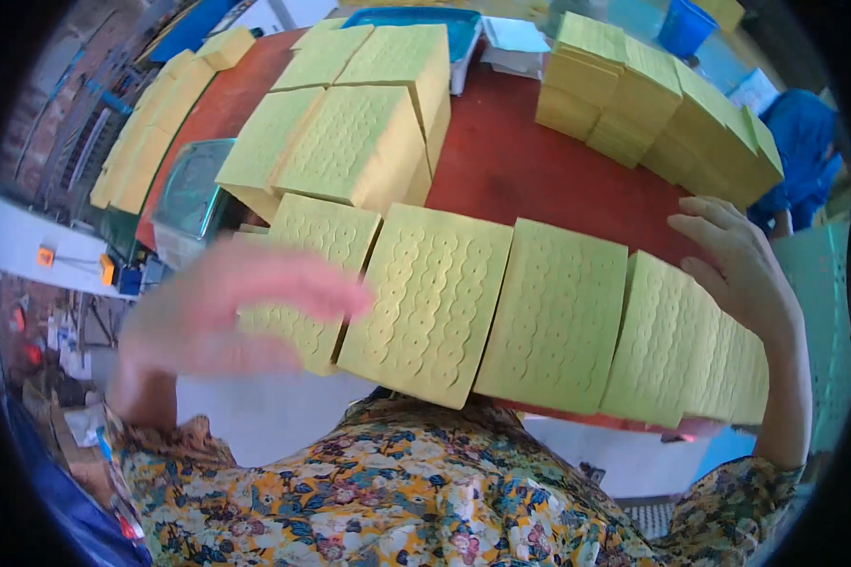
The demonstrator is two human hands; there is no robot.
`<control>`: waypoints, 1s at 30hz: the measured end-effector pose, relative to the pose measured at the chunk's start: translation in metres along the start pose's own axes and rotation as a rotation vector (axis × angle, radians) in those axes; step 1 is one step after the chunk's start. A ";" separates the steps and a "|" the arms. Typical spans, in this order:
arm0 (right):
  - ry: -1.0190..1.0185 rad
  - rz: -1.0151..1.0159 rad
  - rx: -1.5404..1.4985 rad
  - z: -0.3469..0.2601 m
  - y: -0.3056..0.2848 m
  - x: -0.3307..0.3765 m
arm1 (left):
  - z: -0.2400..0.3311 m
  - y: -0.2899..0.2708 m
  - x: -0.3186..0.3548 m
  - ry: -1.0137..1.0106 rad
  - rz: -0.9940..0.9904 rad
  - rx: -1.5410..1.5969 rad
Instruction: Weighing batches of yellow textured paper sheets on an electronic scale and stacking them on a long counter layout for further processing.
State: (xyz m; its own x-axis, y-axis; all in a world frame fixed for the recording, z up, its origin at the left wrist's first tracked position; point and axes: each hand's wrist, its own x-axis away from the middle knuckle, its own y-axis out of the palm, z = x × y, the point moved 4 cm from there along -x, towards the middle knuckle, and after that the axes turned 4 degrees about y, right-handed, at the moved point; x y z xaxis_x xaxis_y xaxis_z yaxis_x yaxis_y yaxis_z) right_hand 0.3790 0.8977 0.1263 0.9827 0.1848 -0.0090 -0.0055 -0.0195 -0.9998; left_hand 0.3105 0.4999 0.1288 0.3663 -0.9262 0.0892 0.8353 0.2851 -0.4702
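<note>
A row of stacks of yellow paper sheets, stamped with wavy lines and small dots, stands along the near table edge. My left hand (pixel 241 307), blurred by motion, hovers over the leftmost stack (pixel 326 236). Its fingers stretch to the right, apart from the thumb, with nothing seen between them. Beside it are a second stack (pixel 430 298) and a third stack (pixel 556 317). At the right, my right hand (pixel 733 260) is raised with fingers spread and holds nothing. Below it sits the right-hand stack (pixel 657 331); I cannot tell whether they touch.
Taller yellow blocks (pixel 340 142) stand behind the row on the red table (pixel 501 142). More stacks (pixel 633 94) line the far right, others (pixel 161 118) the left. A clear plastic box (pixel 194 194), blue tray (pixel 463 33) and blue bucket (pixel 686 26) are around. Someone in blue (pixel 804 142) is at right.
</note>
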 end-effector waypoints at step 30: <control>-0.326 0.306 -0.210 -0.091 0.037 -0.003 | -0.215 0.253 -0.053 -0.230 0.206 0.589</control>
State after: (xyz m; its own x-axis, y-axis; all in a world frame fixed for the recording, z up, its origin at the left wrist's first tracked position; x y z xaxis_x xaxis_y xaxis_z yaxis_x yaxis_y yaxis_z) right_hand 0.3931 0.8071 0.0905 0.8325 0.4369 -0.3406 -0.2146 -0.3126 -0.9253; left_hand 0.4141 0.5676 -0.1833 0.5664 -0.7805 0.2646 0.7992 0.5985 0.0547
